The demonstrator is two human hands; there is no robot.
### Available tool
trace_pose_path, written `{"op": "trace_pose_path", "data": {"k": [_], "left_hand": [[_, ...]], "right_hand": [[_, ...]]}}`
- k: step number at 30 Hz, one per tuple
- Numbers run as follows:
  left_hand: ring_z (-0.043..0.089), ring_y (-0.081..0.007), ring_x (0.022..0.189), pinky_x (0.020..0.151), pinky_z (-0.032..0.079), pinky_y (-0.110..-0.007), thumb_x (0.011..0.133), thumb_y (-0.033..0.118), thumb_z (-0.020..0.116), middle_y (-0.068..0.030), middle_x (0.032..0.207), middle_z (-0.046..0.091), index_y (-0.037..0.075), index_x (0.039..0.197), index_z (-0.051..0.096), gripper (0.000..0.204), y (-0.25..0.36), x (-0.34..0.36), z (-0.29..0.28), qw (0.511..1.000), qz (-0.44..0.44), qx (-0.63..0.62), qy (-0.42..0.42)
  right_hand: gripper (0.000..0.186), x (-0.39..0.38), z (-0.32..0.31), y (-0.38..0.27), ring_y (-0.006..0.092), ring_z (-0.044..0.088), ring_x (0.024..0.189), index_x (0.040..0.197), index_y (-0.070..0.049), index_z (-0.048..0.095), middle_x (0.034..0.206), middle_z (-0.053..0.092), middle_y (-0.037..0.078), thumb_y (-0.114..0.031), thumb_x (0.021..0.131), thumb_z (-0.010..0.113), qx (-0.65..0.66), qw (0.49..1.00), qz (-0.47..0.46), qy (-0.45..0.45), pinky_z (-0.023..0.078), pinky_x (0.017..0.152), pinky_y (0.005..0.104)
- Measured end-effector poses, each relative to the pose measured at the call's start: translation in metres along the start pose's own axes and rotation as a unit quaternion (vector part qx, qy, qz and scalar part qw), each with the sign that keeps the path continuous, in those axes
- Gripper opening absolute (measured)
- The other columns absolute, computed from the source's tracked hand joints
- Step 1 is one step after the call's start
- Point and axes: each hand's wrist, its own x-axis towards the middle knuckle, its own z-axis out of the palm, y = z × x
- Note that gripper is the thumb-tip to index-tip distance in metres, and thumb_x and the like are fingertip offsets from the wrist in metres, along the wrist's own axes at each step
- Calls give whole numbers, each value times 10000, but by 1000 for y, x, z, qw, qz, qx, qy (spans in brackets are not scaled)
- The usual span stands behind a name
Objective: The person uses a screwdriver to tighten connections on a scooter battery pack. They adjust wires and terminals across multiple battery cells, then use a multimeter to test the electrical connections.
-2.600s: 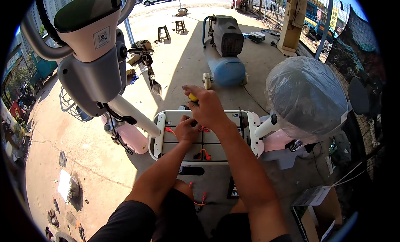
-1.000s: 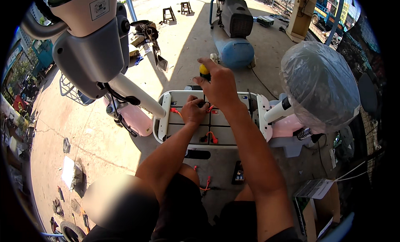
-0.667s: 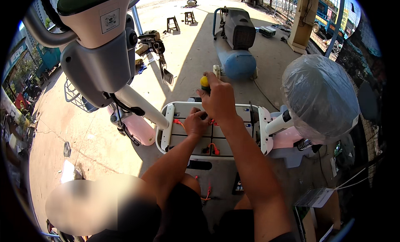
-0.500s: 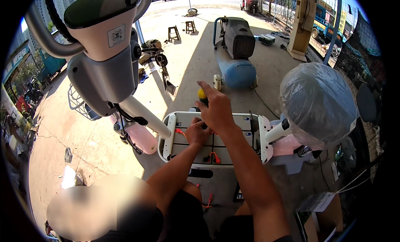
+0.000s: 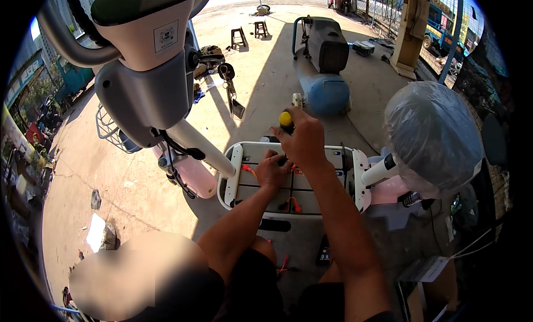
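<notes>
Roughly upright above the far part of a white metal frame with rounded corners (image 5: pixel 235 178): a dark tool handle with a round yellow end (image 5: pixel 286 121), lower end hidden behind the right hand (image 5: pixel 305 138). Gripped there by right fingers curled close around it, thumb toward the left, probably to keep it standing straight. Lower, near the frame's middle: the left hand (image 5: pixel 273 169), fingers bent at the grey, flat-topped blocks (image 5: pixel 312 196), perhaps for steadying. Impossible to tell how tightly closed, or to make out anything between them. Just right of those fingertips: an orange-red cable end (image 5: pixel 293 167). Toward the frame's left edge, a short orange-red lead (image 5: pixel 246 167); by the near edge, an arched orange-red link (image 5: pixel 296 206).

Beyond the left edge: a grey and pale-pink scooter column (image 5: pixel 145 94). Beyond the right: a bulky seat wrapped in clear plastic (image 5: pixel 436 136), presumably against dust.

Underneath, a concrete floor (image 5: pixel 133 205), sunlit at left, shaded around the frame. Past the near edge: a loose red cable (image 5: pixel 285 262) and a black device with a lit display (image 5: pixel 323 250). Past the far edge: an air compressor with blue tank and dark housing (image 5: pixel 326 61), two small dark stools (image 5: pixel 237 31), a cream pillar (image 5: pixel 410 36).
</notes>
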Motion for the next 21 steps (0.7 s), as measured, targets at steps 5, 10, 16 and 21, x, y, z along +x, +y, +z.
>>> {"op": "trace_pose_path", "data": {"k": [5, 10, 16, 21], "left_hand": [[720, -240, 886, 785, 565, -389, 815, 417, 784, 8, 1072, 683, 175, 1003, 816, 308, 6, -6, -2, 999, -29, -7, -33], [717, -242, 891, 776, 559, -392, 792, 413, 795, 7, 1067, 684, 161, 987, 812, 319, -2, -4, 7, 1000, -6, -16, 0], [715, -249, 884, 763, 552, -386, 780, 410, 805, -3, 1047, 683, 144, 970, 806, 327, -4, -2, 7, 1000, -7, -9, -7], [712, -264, 869, 750, 551, -397, 804, 376, 784, -11, 1038, 675, 148, 969, 803, 282, -10, -2, 11, 999, 24, -25, -9]], "right_hand": [[377, 9, 5, 11, 372, 727, 902, 1064, -5, 669, 979, 724, 208, -88, 736, 834, 60, 994, -80, -37, 567, 818, 424], [193, 32, 6, 17, 192, 702, 808, 856, 12, 679, 874, 719, 124, -120, 797, 807, 120, 973, -24, -197, 542, 714, 308], [238, 33, 31, 19, 87, 595, 575, 734, 9, 660, 630, 625, 14, -149, 898, 730, 394, 905, 77, -140, 474, 541, 256], [268, 28, 38, 30, 56, 543, 477, 681, -12, 624, 550, 573, -4, -141, 901, 707, 346, 937, 40, -41, 424, 448, 228]]}}
